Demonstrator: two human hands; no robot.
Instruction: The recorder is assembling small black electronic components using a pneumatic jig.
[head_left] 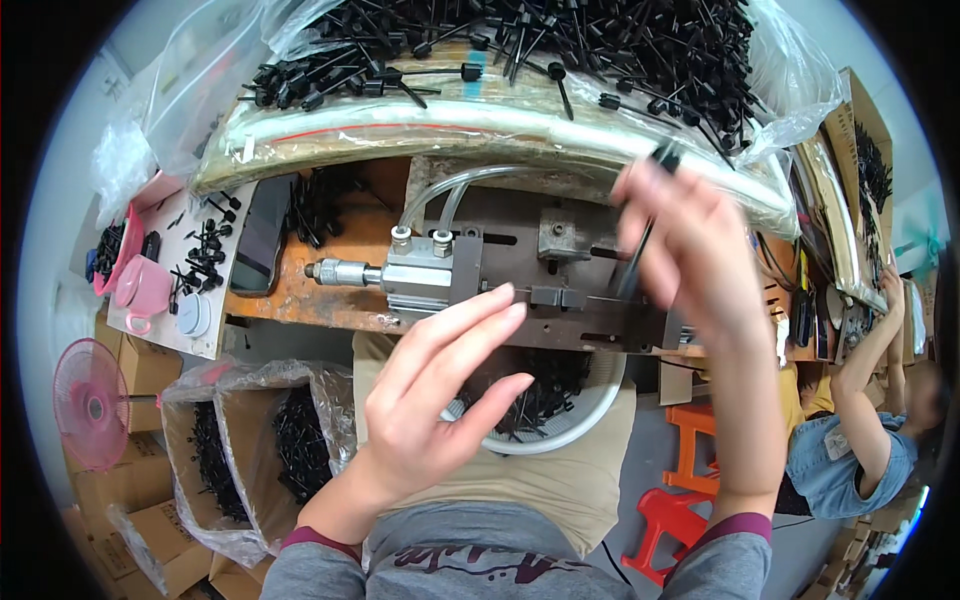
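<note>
I've got a worn orange-brown bench [285,308] mid-frame: metal fixture [466,268] at ctr, blk parts [318,205] upper L of it.

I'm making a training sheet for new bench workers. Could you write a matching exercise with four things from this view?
1. right hand
2. basin
3. mug
4. tubes

A. pink, with a handle
B. clear and curving
C. raised, gripping a black part
D. white, at the person's lap, with many black pieces inside

Pairs: 1-C, 2-D, 3-A, 4-B
</note>
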